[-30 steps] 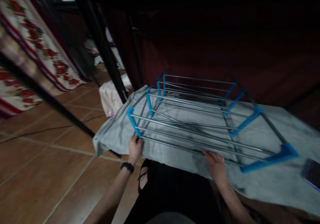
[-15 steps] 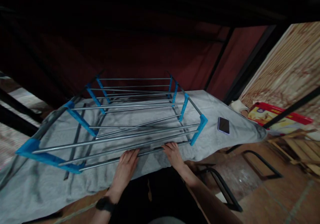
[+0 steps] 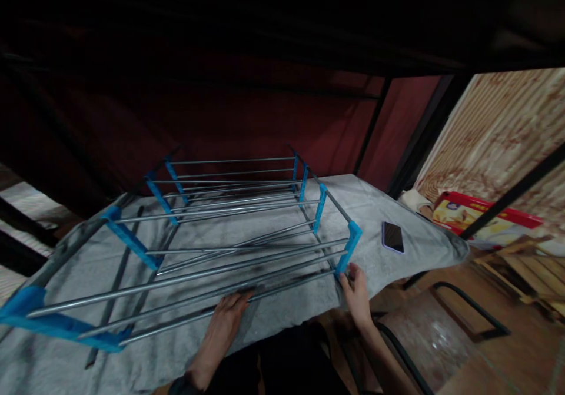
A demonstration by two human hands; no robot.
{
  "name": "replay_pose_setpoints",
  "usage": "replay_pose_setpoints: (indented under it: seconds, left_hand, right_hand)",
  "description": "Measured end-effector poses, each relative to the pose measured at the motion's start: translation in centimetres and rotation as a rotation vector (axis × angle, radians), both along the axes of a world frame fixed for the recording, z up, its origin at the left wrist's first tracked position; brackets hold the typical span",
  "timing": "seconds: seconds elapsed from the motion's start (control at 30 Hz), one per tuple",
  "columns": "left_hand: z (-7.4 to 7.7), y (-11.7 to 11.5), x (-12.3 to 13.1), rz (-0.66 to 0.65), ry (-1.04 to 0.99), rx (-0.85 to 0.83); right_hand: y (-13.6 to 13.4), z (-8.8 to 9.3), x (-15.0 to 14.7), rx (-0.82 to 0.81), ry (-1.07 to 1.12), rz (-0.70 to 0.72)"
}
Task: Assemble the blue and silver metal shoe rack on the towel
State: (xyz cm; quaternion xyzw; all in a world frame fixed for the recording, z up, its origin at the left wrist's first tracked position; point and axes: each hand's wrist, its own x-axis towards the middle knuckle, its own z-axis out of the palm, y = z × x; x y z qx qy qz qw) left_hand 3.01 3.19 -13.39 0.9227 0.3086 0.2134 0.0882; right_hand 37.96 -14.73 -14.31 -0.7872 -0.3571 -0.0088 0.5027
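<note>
A rack of grey metal tubes and blue plastic connectors lies on its side across the cloth-covered table. My left hand (image 3: 229, 317) is closed over the lowest front tube (image 3: 176, 321), left of its middle. At the front right corner, my right hand (image 3: 356, 294) grips the lower end of a blue connector (image 3: 349, 246), thumb against its base. Behind my hands, several crossbars run between the two sides; a loose-looking tube (image 3: 238, 246) slants across them. Another blue connector (image 3: 66, 323) forms the near left corner, out of reach of both hands.
Grey cloth (image 3: 375, 270) covers the table, with a dark phone (image 3: 392, 237) lying to the right. Past the table's right end are a red and yellow box (image 3: 481, 215) and wooden slats (image 3: 525, 265). Black metal tubing (image 3: 472, 306) stands at floor level on the right.
My right hand has moved right along the front tube to the blue corner connector. My left hand stays on the tube. The view has shifted, so the rack sits lower in the picture.
</note>
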Motion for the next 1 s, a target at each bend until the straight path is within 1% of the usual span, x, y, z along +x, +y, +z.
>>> replay_pose_setpoints:
  seconds: [0.07, 0.1, 0.2, 0.37, 0.53, 0.7, 0.83, 1.0]
  left_hand:
    - [-0.2, 0.1, 0.1, 0.009, -0.013, -0.003]
    - [-0.3, 0.2, 0.1, 0.012, -0.022, -0.002]
    - [-0.4, 0.3, 0.1, 0.021, -0.043, 0.003]
    - [0.4, 0.3, -0.2, 0.024, -0.06, -0.023]
    - [1.1, 0.1, -0.5, 0.031, -0.06, -0.071]
    - [0.8, 0.1, -0.6, 0.025, -0.082, -0.065]
    - [0.6, 0.2, -0.6, 0.071, -0.047, -0.046]
    - [0.5, 0.4, -0.6, 0.097, 0.019, -0.048]
  right_hand:
    - [0.9, 0.5, 0.8, -0.119, 0.016, 0.122]
    - [1.3, 0.7, 1.0, -0.171, 0.011, 0.148]
    - [2.1, 1.1, 1.0, -0.236, -0.029, 0.124]
    - [2.3, 1.6, 1.1, -0.249, -0.059, 0.132]
    - [2.3, 1.8, 0.6, -0.239, -0.033, 0.116]
    - [2.3, 2.4, -0.2, -0.199, 0.044, 0.1]
    - [2.0, 3.0, -0.6, -0.162, 0.121, 0.155]
    - [1.6, 2.8, -0.5, -0.171, 0.158, 0.204]
